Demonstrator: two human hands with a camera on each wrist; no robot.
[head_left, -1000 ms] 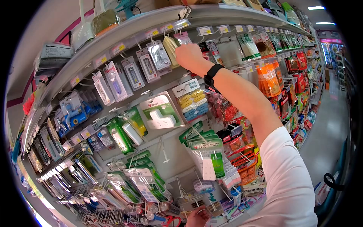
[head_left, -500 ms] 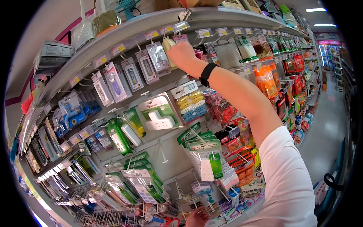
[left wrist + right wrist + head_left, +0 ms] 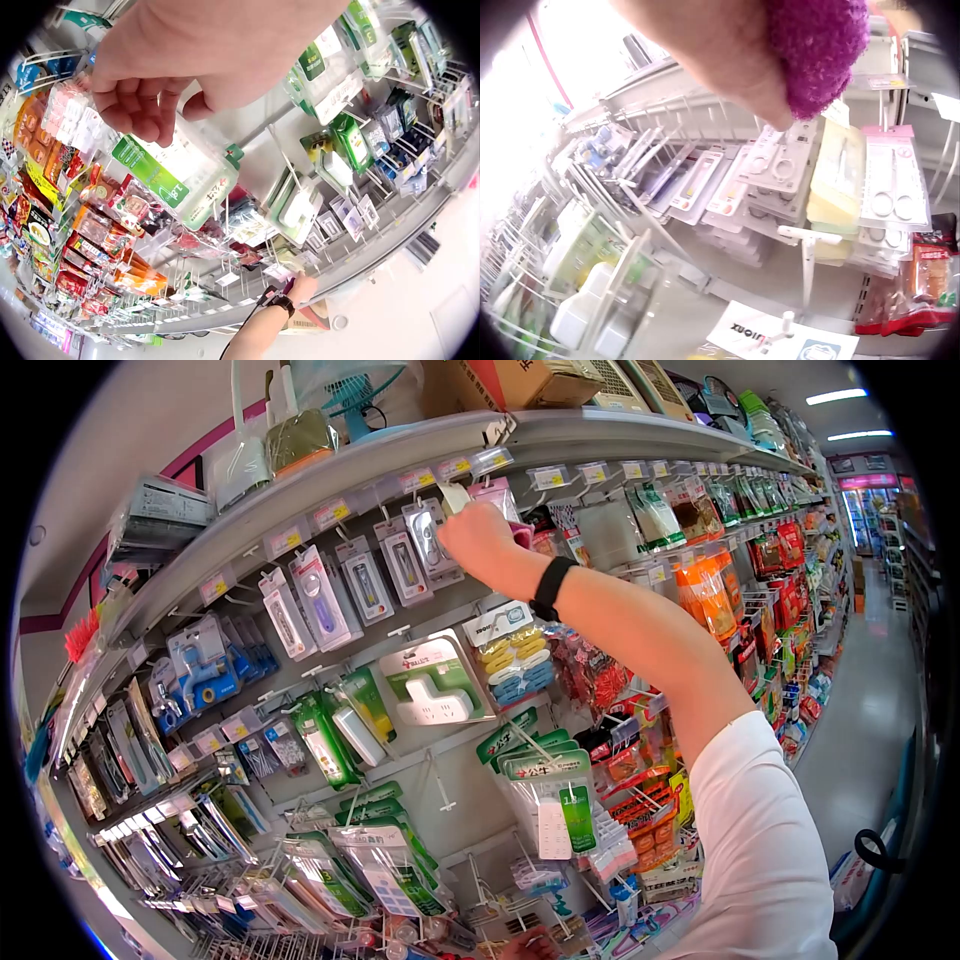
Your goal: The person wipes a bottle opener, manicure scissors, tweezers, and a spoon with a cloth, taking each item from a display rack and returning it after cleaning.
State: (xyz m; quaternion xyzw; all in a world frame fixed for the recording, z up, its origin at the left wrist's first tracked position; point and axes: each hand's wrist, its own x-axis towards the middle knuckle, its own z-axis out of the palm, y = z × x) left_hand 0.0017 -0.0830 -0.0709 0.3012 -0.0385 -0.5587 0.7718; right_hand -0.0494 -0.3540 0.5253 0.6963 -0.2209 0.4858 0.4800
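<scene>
My right hand [image 3: 487,542], with a dark band on its wrist, reaches up to the top row of hanging packs and grips a fuzzy purple cloth [image 3: 819,52]. In the right wrist view the thumb tip is right at the top of a clear pack of small scissors [image 3: 780,165]. Pale yellow packs [image 3: 836,176] hang beside it, then a pink-topped scissors pack [image 3: 891,176]. Low in the head view is my left hand [image 3: 530,945]. The left wrist view shows that left hand [image 3: 187,60] with loosely curled fingers, overlapping a green-and-white power strip pack [image 3: 176,176].
A white socket adapter pack [image 3: 437,685] and colourful packs [image 3: 515,660] hang below the right hand. Price tags line the shelf edge [image 3: 380,485], with a cardboard box [image 3: 540,382] above. Bare metal hooks [image 3: 440,785] stick out of the panel. An aisle [image 3: 860,700] runs off to the right.
The head view has shifted, so the shelf sits slightly lower and further right. My right hand has moved left across the pale yellow packs towards the scissors pack, and more purple cloth shows beside it.
</scene>
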